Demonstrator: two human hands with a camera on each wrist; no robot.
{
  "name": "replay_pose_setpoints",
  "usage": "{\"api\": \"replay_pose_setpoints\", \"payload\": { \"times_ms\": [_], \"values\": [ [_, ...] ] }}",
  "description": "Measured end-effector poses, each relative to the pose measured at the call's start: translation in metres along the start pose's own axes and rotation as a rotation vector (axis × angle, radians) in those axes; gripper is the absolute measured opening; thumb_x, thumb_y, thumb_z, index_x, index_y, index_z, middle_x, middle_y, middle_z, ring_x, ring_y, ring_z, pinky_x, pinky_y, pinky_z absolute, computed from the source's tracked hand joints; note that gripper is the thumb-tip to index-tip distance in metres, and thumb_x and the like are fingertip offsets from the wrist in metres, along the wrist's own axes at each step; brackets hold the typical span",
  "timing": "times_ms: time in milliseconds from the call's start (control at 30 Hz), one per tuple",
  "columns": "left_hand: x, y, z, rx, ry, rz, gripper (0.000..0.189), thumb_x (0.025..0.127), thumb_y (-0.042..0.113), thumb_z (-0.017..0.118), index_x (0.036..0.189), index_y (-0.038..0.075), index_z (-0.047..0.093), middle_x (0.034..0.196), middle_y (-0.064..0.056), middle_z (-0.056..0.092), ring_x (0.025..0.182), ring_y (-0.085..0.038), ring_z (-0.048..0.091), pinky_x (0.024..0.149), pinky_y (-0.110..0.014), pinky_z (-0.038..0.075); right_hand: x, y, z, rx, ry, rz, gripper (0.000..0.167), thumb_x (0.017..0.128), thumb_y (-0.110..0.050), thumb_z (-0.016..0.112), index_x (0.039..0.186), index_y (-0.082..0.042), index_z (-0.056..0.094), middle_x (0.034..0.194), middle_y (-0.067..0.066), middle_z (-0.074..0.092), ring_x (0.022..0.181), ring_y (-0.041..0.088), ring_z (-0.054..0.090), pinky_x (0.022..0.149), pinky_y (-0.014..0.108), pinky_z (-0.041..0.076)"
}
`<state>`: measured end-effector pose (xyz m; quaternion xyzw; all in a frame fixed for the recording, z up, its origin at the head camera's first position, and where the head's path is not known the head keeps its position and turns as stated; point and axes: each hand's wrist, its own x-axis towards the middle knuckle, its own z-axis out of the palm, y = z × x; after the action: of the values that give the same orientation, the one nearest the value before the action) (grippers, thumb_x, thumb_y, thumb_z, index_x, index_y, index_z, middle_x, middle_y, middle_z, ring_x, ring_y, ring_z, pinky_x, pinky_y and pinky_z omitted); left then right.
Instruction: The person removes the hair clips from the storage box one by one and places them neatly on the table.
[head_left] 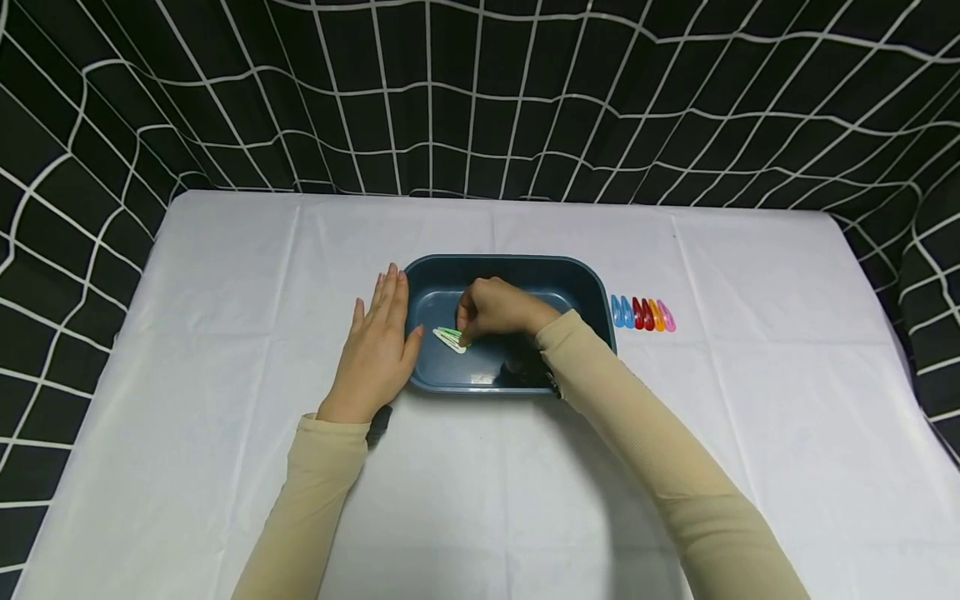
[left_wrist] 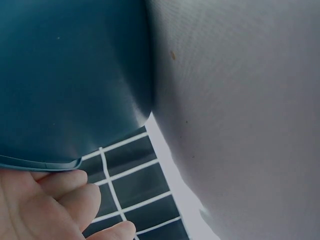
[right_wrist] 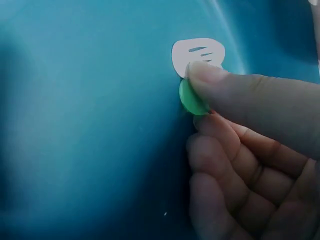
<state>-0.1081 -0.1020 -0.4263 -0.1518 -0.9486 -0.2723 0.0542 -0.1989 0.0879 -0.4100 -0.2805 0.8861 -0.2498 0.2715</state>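
Observation:
A dark blue plastic basin (head_left: 510,390) stands on the white-covered table. Inside it, my right hand (head_left: 498,308) pinches a green snap hair clip (right_wrist: 190,99) between thumb and fingers. Beside the green clip lies a white snap hair clip (head_left: 452,343), low in the basin and overlapped by the thumb in the right wrist view. My left hand (head_left: 375,350) rests along the basin's left rim, fingers straight and thumb at the edge. The left wrist view shows those fingers (left_wrist: 82,200) against the outside of the rim.
Right of the basin, more hair clips lie in a row: blue (head_left: 622,312), red (head_left: 642,314), orange (head_left: 657,315) and pink (head_left: 667,316). Black cloth with white netting (head_left: 450,100) hangs behind and at both sides of the table (head_left: 225,333).

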Motion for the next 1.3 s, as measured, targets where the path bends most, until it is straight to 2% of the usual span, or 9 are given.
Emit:
{"api": "replay_pose_setpoints", "payload": {
  "times_ms": [100, 233, 600, 967, 1300],
  "values": [
    [0.0, 0.0, 0.0, -0.001, 0.001, 0.0, 0.065, 0.096, 0.019, 0.052, 0.145, -0.009, 0.021, 0.154, -0.02, 0.013, 0.142, -0.031, 0.013, 0.107, -0.06, 0.015, 0.0, -0.001, 0.0, -0.036, -0.008, -0.017, 0.014, 0.07, -0.011, 0.081, 0.069, -0.01, 0.068, 0.062, -0.006, 0.06, 0.061, 0.009, 0.048, 0.061, 0.024, 0.041],
    [0.0, 0.0, 0.001, -0.004, -0.002, -0.002, 0.065, 0.096, 0.02, 0.051, 0.145, -0.009, 0.021, 0.154, -0.02, 0.013, 0.142, -0.032, 0.014, 0.108, -0.059, 0.015, -0.002, 0.001, -0.001, -0.015, 0.006, 0.007, 0.013, 0.071, -0.011, 0.08, 0.069, -0.009, 0.068, 0.063, -0.006, 0.061, 0.061, 0.01, 0.048, 0.061, 0.024, 0.041],
    [0.001, 0.001, 0.002, -0.006, 0.007, 0.003, 0.065, 0.094, 0.017, 0.054, 0.145, -0.009, 0.022, 0.154, -0.02, 0.014, 0.142, -0.032, 0.014, 0.107, -0.061, 0.016, -0.009, 0.007, -0.007, 0.207, 0.015, 0.064, 0.004, 0.076, 0.001, 0.073, 0.08, 0.0, 0.071, 0.067, 0.0, 0.065, 0.061, 0.009, 0.057, 0.059, 0.023, 0.047],
    [0.001, 0.0, 0.003, -0.009, 0.012, 0.003, 0.065, 0.095, 0.018, 0.053, 0.145, -0.009, 0.022, 0.154, -0.02, 0.014, 0.142, -0.032, 0.015, 0.107, -0.061, 0.015, -0.018, 0.006, -0.014, 0.25, 0.038, 0.128, 0.007, 0.08, 0.002, 0.07, 0.078, -0.004, 0.067, 0.074, 0.004, 0.067, 0.068, 0.015, 0.067, 0.065, 0.028, 0.053],
    [0.001, -0.001, 0.001, -0.004, 0.01, 0.005, 0.064, 0.096, 0.019, 0.051, 0.145, -0.009, 0.021, 0.154, -0.02, 0.013, 0.142, -0.032, 0.014, 0.107, -0.06, 0.015, -0.031, 0.005, -0.024, 0.339, 0.084, 0.146, 0.004, 0.082, 0.003, 0.066, 0.08, 0.0, 0.068, 0.078, 0.009, 0.069, 0.071, 0.019, 0.069, 0.067, 0.032, 0.054]
  ]
}}
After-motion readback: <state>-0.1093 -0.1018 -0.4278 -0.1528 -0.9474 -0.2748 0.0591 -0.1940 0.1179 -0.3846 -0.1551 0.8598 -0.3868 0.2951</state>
